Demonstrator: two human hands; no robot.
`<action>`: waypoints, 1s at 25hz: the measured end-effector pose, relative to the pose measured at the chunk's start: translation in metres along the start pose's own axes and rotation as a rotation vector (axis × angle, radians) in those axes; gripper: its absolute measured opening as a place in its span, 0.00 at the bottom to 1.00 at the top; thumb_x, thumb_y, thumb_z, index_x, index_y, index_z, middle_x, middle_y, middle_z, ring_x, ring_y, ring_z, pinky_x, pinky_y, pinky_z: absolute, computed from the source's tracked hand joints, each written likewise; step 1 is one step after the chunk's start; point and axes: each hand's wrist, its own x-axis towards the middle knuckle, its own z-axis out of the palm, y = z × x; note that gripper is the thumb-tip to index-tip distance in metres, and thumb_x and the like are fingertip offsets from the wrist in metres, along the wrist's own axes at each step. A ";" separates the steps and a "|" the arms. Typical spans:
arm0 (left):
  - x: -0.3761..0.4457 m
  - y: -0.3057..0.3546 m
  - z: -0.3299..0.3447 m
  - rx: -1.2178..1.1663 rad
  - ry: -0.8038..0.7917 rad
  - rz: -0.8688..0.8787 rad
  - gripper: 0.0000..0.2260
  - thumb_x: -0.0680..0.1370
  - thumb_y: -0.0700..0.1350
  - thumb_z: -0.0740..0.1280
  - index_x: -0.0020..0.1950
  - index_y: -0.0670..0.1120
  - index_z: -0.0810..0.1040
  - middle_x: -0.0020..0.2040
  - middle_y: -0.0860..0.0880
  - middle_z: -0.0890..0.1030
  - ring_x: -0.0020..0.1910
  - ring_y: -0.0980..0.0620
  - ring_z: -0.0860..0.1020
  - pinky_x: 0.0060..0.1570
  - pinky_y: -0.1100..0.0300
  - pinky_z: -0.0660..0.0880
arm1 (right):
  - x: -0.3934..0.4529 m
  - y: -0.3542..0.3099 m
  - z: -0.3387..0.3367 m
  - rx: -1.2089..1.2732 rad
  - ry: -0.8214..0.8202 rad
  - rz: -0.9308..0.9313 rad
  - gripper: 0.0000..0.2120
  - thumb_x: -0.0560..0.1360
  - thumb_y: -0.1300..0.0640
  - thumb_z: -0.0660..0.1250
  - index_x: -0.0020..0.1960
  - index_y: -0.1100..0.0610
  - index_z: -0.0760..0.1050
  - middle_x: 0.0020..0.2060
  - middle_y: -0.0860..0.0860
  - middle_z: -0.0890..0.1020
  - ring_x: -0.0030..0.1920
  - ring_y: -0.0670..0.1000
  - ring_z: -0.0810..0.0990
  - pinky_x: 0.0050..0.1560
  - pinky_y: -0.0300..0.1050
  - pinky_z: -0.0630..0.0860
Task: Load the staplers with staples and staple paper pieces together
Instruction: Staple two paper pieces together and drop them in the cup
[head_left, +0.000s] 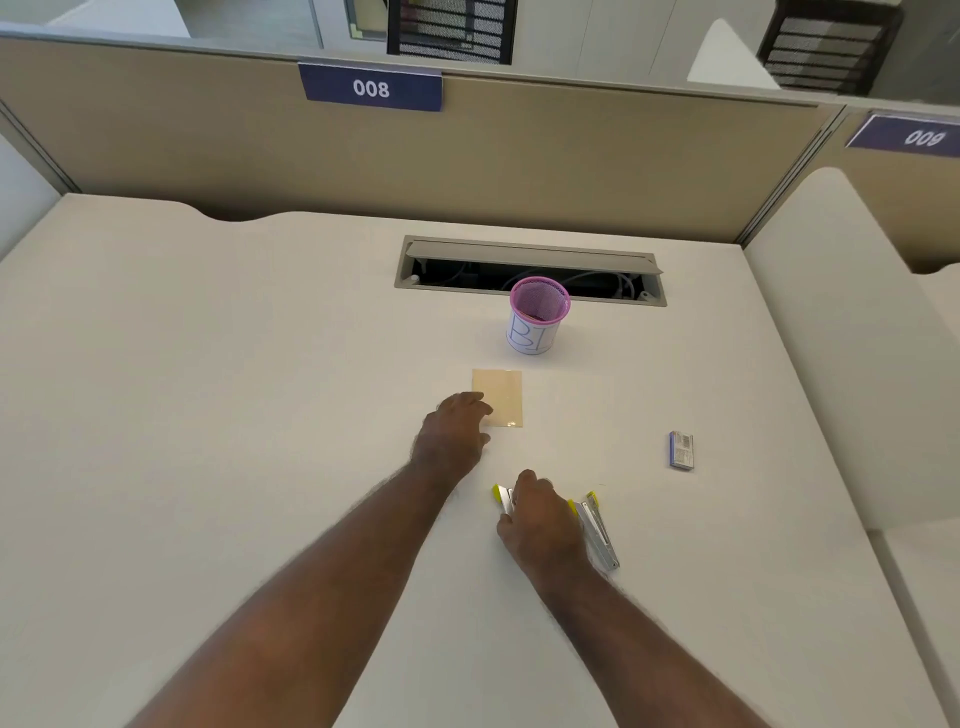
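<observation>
A small tan stack of paper pieces (501, 395) lies flat on the desk (260, 415). My left hand (454, 434) reaches over its left edge with fingers bent, touching or nearly touching the paper. My right hand (540, 525) covers a yellow-and-silver stapler (503, 496), fingers curled round it; only its tip shows. A second yellow-and-silver stapler (597, 530) lies open just right of that hand. A small blue staple box (681, 450) sits further right.
A pink mesh pen cup (537, 317) with a white label stands behind the paper. Behind the cup is an open cable slot (530, 273) in the desk. A beige partition (467, 156) bounds the back, and a low divider (831, 338) the right side.
</observation>
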 end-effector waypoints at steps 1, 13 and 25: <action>0.006 -0.001 0.002 0.050 -0.020 0.025 0.20 0.79 0.45 0.65 0.72 0.51 0.69 0.77 0.55 0.63 0.76 0.51 0.60 0.70 0.52 0.60 | 0.001 0.000 0.002 -0.031 -0.004 -0.013 0.11 0.76 0.56 0.60 0.58 0.56 0.68 0.52 0.52 0.77 0.50 0.53 0.81 0.41 0.42 0.69; 0.023 0.007 -0.005 0.530 -0.003 0.300 0.13 0.81 0.39 0.55 0.64 0.43 0.71 0.64 0.44 0.73 0.61 0.44 0.74 0.61 0.53 0.65 | -0.016 0.015 -0.024 0.288 0.148 0.189 0.13 0.75 0.35 0.60 0.53 0.43 0.71 0.48 0.40 0.77 0.40 0.45 0.75 0.40 0.41 0.67; 0.013 0.007 -0.033 -0.120 0.153 0.036 0.12 0.80 0.44 0.61 0.58 0.47 0.82 0.51 0.47 0.83 0.50 0.46 0.79 0.49 0.57 0.71 | 0.003 0.024 -0.046 0.605 0.147 0.158 0.05 0.75 0.45 0.65 0.51 0.42 0.75 0.47 0.37 0.80 0.44 0.43 0.80 0.45 0.42 0.72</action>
